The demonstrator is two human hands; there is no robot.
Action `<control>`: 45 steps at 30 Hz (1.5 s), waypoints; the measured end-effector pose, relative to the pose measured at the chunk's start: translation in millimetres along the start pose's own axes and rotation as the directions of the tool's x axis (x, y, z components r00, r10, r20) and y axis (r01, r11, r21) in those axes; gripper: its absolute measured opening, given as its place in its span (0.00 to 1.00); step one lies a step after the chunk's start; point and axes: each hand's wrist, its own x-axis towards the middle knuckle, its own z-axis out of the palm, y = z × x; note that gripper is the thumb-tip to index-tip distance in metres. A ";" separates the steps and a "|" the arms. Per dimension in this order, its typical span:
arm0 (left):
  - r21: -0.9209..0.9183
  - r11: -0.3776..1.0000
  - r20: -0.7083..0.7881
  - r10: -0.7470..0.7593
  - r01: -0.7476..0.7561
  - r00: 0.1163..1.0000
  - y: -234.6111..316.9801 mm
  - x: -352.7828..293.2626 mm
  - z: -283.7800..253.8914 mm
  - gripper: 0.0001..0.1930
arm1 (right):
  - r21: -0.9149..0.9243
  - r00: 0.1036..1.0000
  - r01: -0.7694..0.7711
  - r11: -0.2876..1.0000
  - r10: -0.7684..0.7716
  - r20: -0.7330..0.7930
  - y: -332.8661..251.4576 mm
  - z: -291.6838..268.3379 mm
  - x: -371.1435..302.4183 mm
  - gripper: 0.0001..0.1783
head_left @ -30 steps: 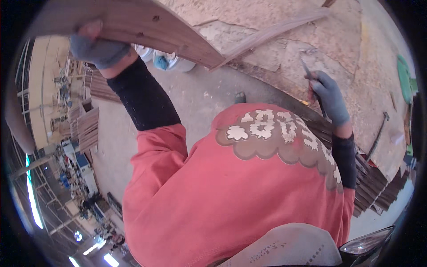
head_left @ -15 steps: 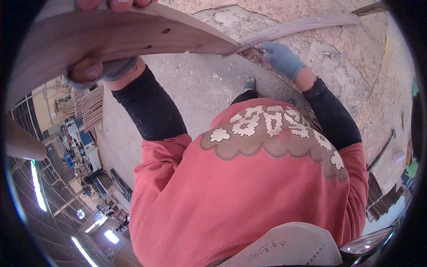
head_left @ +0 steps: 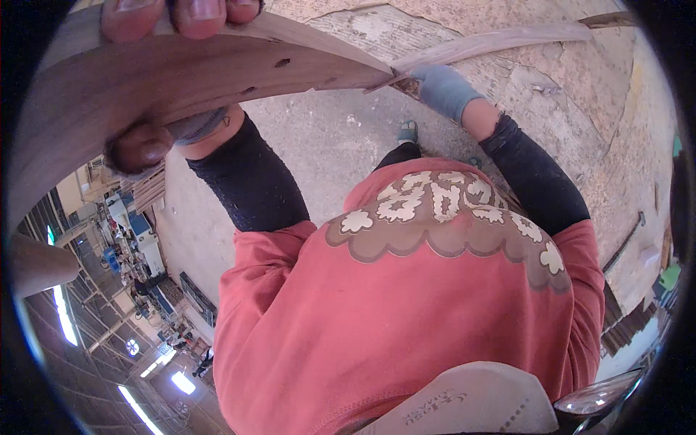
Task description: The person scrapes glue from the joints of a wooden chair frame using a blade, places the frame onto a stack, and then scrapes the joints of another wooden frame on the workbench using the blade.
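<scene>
A large thin veneer sheet (head_left: 181,80), brown and bent in an arc, fills the top left close to the camera. My left hand (head_left: 141,145) grips its left part, thumb under the sheet and fingertips over the upper edge, in a worn grey glove. My right hand (head_left: 444,90), in a blue-grey glove, holds the sheet's right end where a narrow pale strip (head_left: 507,40) of it runs on to the right. Both arms wear black sleeves under a red shirt.
Pale veneer sheets (head_left: 580,123) lie spread over the concrete floor (head_left: 333,145) at the top and right. My sandalled foot (head_left: 407,133) shows below the sheet. Stacked dark wood (head_left: 627,330) is at the lower right, and a hall with machines (head_left: 138,239) lies at the lower left.
The veneer sheet has risen closer to the camera and now covers the upper left. My right hand moved left from the floor sheets to the sheet's right end.
</scene>
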 end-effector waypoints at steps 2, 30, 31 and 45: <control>0.002 1.000 0.007 0.001 -0.001 1.000 0.4 1.0 0.2 0.34 | -0.042 1.000 0.007 0.999 -0.006 0.029 -8.9 -2.6 -2.1 0.16; -0.062 0.997 0.122 -0.032 0.040 0.992 -4.5 11.7 9.8 0.32 | -0.056 0.999 -0.039 0.998 0.040 0.022 -12.9 4.5 -30.7 0.17; -0.060 0.997 0.124 -0.034 0.042 0.992 -2.9 11.3 11.1 0.32 | -0.072 0.999 -0.015 0.997 0.018 0.036 -9.6 -1.2 -32.2 0.18; -0.051 0.982 0.402 -0.147 0.182 0.904 2.4 32.1 31.5 0.33 | -0.268 0.998 0.048 0.962 -0.034 0.058 2.5 -16.4 -3.6 0.21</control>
